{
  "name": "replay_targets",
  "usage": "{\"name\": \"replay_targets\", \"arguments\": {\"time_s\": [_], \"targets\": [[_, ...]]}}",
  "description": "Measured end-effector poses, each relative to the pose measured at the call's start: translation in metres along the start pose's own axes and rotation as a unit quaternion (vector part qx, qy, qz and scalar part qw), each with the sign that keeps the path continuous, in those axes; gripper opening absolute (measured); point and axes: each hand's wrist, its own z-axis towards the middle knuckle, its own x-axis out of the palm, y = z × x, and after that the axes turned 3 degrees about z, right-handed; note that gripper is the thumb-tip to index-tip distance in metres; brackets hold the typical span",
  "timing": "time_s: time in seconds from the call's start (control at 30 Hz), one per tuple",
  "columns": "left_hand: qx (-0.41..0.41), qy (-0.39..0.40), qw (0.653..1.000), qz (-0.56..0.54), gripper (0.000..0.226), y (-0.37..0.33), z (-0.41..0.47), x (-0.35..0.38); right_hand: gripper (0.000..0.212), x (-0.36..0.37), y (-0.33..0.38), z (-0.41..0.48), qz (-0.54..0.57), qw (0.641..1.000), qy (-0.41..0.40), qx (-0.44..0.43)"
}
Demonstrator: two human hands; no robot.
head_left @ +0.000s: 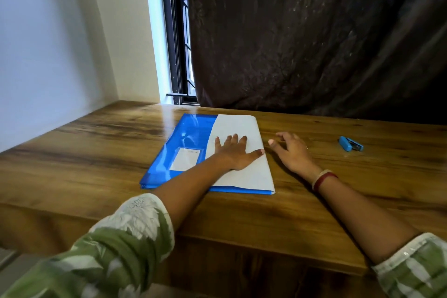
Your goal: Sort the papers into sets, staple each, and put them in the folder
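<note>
On table (92, 152): folder (183, 135) long axis near-to-far | left hand (235, 152) spread flat on papers (242, 126), perhaps pressing | right hand (292, 152) relaxed

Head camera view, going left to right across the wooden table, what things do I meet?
Blue folder → left hand, flat on the white sheet → right hand → blue stapler. The sheet overlaps both folder and left hand, so it gets no place of its own.
</note>
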Motion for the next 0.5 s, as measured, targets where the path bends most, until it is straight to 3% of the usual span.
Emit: {"name": "replay_targets", "arguments": {"time_s": [0.33, 0.5], "targets": [[-0.04, 0.005, 0.999, 0.01, 0.079, 0.116, -0.02, -0.013, 0.055, -0.006, 0.002, -0.006, 0.004, 0.998, 0.053, -0.038], [-0.047, 0.023, 0.998, 0.02, 0.076, 0.13, -0.025, -0.018, 0.056, -0.01, 0.003, -0.008, 0.01, 0.997, 0.068, -0.039]]}}
